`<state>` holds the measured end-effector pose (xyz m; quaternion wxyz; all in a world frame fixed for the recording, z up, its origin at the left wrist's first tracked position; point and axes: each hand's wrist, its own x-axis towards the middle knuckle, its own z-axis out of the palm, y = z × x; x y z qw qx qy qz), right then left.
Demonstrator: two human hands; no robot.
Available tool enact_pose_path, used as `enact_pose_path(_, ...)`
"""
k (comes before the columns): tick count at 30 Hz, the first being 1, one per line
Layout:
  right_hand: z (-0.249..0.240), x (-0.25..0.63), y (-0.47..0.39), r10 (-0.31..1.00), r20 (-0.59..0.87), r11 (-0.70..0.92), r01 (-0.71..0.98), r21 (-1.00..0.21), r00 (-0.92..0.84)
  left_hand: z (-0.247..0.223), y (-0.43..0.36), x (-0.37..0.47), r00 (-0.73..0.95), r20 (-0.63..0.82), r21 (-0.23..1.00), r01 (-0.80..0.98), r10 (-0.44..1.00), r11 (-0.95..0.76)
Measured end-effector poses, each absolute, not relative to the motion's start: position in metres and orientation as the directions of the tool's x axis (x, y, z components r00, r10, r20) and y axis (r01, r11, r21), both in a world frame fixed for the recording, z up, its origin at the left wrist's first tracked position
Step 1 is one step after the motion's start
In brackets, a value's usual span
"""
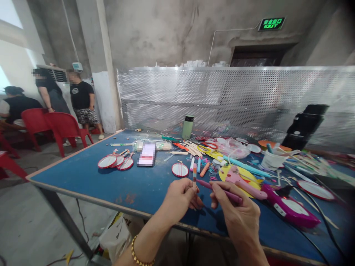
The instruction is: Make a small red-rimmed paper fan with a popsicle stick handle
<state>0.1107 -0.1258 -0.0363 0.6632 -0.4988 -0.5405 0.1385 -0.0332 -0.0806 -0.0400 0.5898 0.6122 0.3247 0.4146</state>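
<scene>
Left grip (181, 195) is clenched, with a flat stick (194, 173) pinched upright between thumb and fingers; by the right grip (241, 210) a purple pen (204, 184) is grasped in a writing hold.

At twelve o'clock from both, the background is filled by a perforated metal screen (222, 92). Before it the blue counter (133, 190) is spread, its near edge passing under the wrists. Beyond its left end, at ten o'clock, a red plastic chair (62, 127) is seen.

At three o'clock from the right grip, a magenta corded device (294, 212) is laid on the counter; at twelve, a yellow disc (253, 177) is partly covered by a pink handle-shaped piece (244, 184). At twelve from the left grip, a green bottle (188, 127) is stood upright near the screen, and at eleven a phone (146, 154) is laid, its display lit. A red-rimmed white disc (180, 170) is placed just beyond the left grip, and at one o'clock a short blue pen (199, 165) is laid beside an orange pen (205, 169).

The purple pen is pointed toward ten o'clock, its tip set at the stick's edge; whether contact is made cannot be told. By pink and brown bands the slim stick is marked.
</scene>
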Motion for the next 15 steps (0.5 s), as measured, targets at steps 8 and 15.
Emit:
enact_pose_path(8,-0.0326,0.1034,-0.1273,0.707,0.561,0.452,0.334,-0.827,0.431,-0.0406,-0.0804,-0.0328,0.445,0.133,0.99,-0.101,0.885,-0.098)
enact_pose_path(15,-0.0356,0.1083,-0.1247,0.712,0.582,0.466,0.355,-0.81,0.393,-0.0424,-0.0798,-0.0324,0.445,0.135,0.99,-0.1,0.885,-0.101)
